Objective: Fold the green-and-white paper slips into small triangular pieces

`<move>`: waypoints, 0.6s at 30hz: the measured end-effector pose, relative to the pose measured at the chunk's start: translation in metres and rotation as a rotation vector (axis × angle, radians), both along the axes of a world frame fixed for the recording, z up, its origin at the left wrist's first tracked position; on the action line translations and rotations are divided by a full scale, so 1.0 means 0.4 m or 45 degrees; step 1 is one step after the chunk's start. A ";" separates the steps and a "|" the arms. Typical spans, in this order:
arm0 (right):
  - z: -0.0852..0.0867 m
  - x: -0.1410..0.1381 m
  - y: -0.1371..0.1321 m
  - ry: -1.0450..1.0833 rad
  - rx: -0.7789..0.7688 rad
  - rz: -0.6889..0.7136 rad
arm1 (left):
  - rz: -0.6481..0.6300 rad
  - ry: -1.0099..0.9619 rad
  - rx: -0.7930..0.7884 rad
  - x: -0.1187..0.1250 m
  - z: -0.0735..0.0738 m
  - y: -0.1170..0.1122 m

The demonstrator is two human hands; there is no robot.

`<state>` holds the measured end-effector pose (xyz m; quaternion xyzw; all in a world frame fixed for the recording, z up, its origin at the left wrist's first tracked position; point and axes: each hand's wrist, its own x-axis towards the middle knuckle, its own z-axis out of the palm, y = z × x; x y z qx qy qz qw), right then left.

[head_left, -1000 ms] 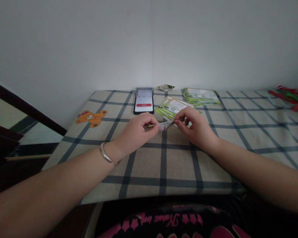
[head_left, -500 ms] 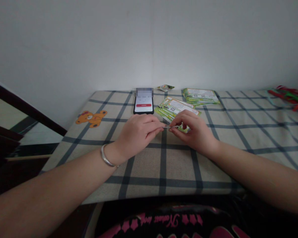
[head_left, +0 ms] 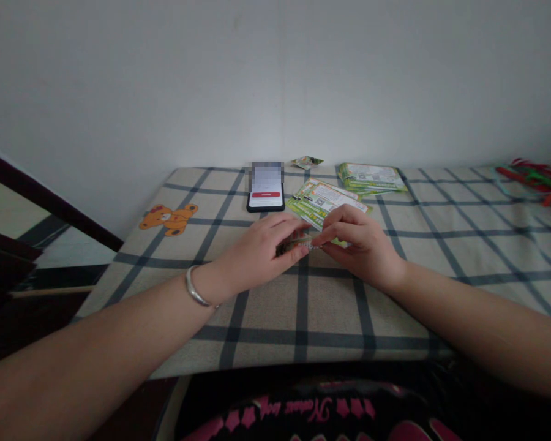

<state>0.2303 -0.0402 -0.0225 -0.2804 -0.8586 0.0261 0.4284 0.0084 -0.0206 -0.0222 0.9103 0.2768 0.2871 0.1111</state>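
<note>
A beige cloth (head_left: 321,318) with a grid of dark grey-blue lines covers the flat surface, and a small orange teddy bear print (head_left: 168,217) sits near its left side. Toward the back edge, a black phone (head_left: 266,199) lies face up with its screen lit, showing a red bar. Just right of it is a fanned pile of printed leaflets (head_left: 324,202) in green and white. Beyond that lie a neater stack of leaflets (head_left: 371,177) and a small folded packet (head_left: 307,162). Tangled red and green ribbons (head_left: 535,184) lie at the far right.
</note>
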 end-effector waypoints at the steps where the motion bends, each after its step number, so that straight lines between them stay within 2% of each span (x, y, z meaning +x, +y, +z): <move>1: 0.000 0.000 0.000 0.000 0.001 -0.005 | -0.008 -0.016 -0.045 0.000 0.000 0.001; 4: 0.001 0.000 0.003 0.008 -0.019 -0.013 | 0.014 -0.099 -0.117 0.000 0.002 0.003; 13: -0.002 -0.005 -0.001 0.041 -0.155 -0.051 | 0.099 -0.225 -0.100 0.008 0.008 -0.007; 18: -0.002 -0.004 -0.005 0.007 -0.127 -0.091 | 0.141 -0.255 -0.148 0.006 0.002 -0.013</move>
